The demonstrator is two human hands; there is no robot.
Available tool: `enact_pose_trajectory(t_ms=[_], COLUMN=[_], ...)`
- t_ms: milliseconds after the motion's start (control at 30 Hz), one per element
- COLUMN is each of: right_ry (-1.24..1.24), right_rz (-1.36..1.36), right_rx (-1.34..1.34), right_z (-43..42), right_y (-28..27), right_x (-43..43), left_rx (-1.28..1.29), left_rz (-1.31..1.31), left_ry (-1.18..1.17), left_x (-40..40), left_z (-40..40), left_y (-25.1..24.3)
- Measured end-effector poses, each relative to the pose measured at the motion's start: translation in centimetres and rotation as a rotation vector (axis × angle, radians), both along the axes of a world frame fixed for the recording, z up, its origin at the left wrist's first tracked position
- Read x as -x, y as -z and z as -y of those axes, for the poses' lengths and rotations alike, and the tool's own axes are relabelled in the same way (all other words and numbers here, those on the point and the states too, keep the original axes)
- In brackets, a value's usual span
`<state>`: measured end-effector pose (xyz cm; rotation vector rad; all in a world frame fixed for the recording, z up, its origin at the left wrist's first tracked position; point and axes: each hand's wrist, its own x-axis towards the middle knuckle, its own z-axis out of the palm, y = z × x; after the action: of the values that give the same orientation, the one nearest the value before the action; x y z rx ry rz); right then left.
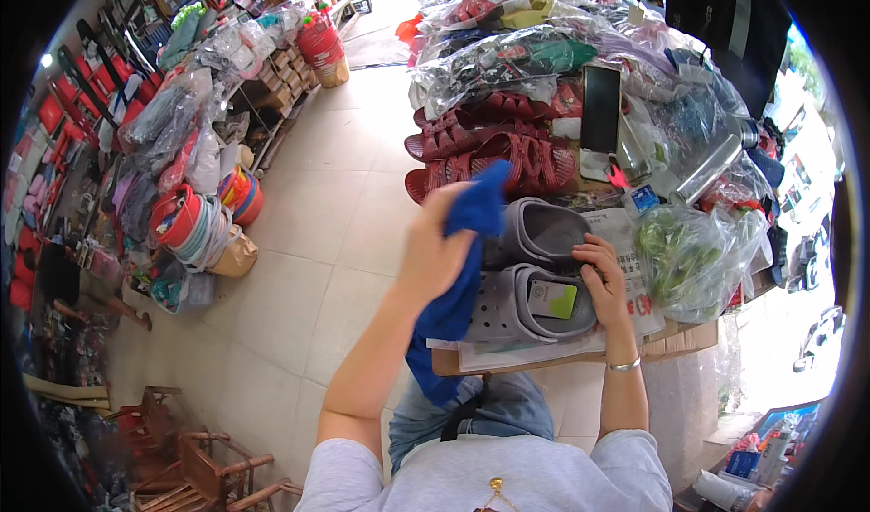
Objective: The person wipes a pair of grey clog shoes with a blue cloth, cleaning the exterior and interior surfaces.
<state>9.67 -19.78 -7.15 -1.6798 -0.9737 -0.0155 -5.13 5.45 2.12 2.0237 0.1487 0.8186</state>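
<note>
My left hand [435,247] grips a blue cloth [442,308]; one end sticks up past the fingers and the rest hangs down over the table's near left corner. A pair of grey clogs lies side by side on newspaper, toes to the left. My right hand [603,277] rests at their heel end, its fingers on the rim of the far clog [544,233] and its thumb by the near clog [523,305]. Inside the near clog sits a white and green tag [552,299]. The cloth hides part of the clogs' toes.
Dark red sandals [503,158] sit beyond the clogs. A smartphone [601,109], a metal flask [710,169] and a plastic bag of greens [693,260] are to the right. Plastic-wrapped footwear [496,56] is heaped behind. Buckets [183,220] and a wooden chair [204,464] stand on the left.
</note>
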Motion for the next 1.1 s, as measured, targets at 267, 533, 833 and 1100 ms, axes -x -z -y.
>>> enact_pose_trajectory(t_ms=[267, 533, 833, 1100], right_ry=[-0.018, -0.035, -0.05, -0.02], right_rz=[-0.011, 0.003, 0.01, 0.066], right_rx=[-0.028, -0.031, -0.037, 0.013], right_z=[0.0, 0.0, -0.8, 1.4], right_y=[0.9, 0.4, 1.0, 2.7], right_x=[-0.1, -0.2, -0.4, -2.1], left_rx=[-0.431, -0.457, -0.298, -0.534], left_rz=[-0.225, -0.555, -0.216, -0.315], left_ry=[0.151, -0.107, 0.083, -0.065], left_x=[-1.6, 1.6, -4.9, 0.1], left_z=[0.4, -5.7, -0.6, -3.9], left_y=[2.9, 2.8, 3.7, 5.5])
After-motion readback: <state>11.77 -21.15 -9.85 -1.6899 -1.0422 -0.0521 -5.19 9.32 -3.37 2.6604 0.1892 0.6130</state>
